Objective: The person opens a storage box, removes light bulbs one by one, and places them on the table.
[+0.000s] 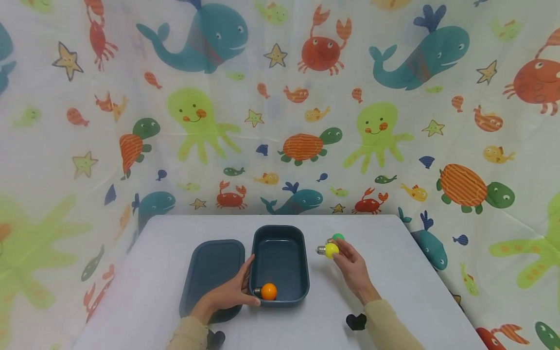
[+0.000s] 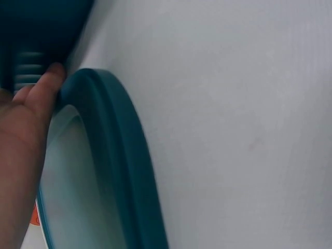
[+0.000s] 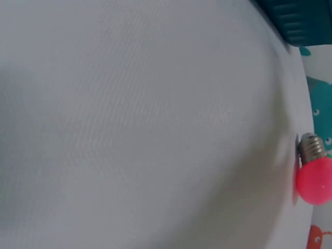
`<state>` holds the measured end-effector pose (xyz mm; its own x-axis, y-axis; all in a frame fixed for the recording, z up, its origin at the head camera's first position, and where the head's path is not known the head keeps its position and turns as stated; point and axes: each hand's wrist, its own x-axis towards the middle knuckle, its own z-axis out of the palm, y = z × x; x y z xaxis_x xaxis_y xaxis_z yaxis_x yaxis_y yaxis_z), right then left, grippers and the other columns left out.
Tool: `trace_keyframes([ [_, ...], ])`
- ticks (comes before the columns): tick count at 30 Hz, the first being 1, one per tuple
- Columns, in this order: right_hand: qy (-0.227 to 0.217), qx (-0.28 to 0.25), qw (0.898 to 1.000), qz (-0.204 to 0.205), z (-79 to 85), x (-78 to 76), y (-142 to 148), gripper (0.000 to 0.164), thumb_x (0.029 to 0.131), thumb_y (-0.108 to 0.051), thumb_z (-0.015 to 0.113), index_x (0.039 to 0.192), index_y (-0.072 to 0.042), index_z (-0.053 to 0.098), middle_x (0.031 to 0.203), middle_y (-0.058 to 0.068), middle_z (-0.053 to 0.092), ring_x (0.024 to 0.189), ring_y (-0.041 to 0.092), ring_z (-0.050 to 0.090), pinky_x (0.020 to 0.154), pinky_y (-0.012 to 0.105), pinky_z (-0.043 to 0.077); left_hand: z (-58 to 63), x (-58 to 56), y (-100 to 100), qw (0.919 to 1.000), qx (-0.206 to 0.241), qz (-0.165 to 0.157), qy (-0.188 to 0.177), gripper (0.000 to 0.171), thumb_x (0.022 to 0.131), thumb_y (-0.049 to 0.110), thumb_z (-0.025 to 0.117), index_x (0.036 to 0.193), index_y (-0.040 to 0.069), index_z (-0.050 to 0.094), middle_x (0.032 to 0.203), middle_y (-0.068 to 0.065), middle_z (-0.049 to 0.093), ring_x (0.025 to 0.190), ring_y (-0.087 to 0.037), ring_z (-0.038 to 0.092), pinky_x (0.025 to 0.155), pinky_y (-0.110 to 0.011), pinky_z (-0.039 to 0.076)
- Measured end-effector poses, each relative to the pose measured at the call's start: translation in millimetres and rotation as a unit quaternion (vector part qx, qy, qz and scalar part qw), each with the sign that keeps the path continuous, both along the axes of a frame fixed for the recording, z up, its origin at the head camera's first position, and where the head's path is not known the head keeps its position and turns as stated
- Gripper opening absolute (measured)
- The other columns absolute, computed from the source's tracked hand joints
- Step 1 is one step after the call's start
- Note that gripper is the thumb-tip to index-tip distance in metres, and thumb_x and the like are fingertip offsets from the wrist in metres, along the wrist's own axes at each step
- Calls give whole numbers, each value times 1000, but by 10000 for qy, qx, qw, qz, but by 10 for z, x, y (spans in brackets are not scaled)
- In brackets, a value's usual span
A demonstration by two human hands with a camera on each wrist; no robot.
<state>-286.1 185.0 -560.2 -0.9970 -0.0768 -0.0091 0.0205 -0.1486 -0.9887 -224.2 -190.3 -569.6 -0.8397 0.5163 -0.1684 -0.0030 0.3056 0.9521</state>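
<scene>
A blue rectangular container [image 1: 280, 272] stands uncovered, with an orange light bulb [image 1: 269, 291] lying in its near left corner. My left hand [image 1: 227, 294] rests against that corner, fingers fairly straight along the left wall and thumb at the near side. Under this hand lies a flat blue lid [image 1: 216, 265]; the left wrist view shows its rim [image 2: 124, 129] and pale panel. To the container's right, my right hand [image 1: 352, 267] pinches a yellow light bulb [image 1: 331, 251] with its metal base pointing left. Just beyond the fingers a green bulb [image 1: 338, 236] shows, partly hidden.
A pink bulb [image 3: 315, 179] lies on the white table [image 3: 155, 114] in the right wrist view, below the container's corner [image 3: 303, 23]. Cloth printed with sea animals [image 1: 306, 146] hangs behind the table and along both sides.
</scene>
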Motion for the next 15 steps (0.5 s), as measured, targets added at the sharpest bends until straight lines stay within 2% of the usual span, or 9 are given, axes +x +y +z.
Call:
trace_keyframes([
  [10, -105, 492, 9987, -118, -67, 64, 142, 64, 93, -18, 67, 149, -11, 38, 147, 5, 43, 126, 13, 48, 97, 21, 47, -24, 2, -9, 10000, 31, 13, 55, 121, 81, 29, 82, 156, 23, -13, 162, -18, -11, 148, -37, 11, 114, -53, 22],
  [15, -157, 340, 9993, -63, -90, 85, 185, 64, 93, -15, 67, 149, -8, 36, 149, 9, 41, 124, 12, 50, 98, 22, 47, -26, -1, -12, 10000, 89, 18, 38, 121, 81, 25, 82, 156, 24, -13, 162, -19, -11, 147, -38, 12, 114, -53, 23],
])
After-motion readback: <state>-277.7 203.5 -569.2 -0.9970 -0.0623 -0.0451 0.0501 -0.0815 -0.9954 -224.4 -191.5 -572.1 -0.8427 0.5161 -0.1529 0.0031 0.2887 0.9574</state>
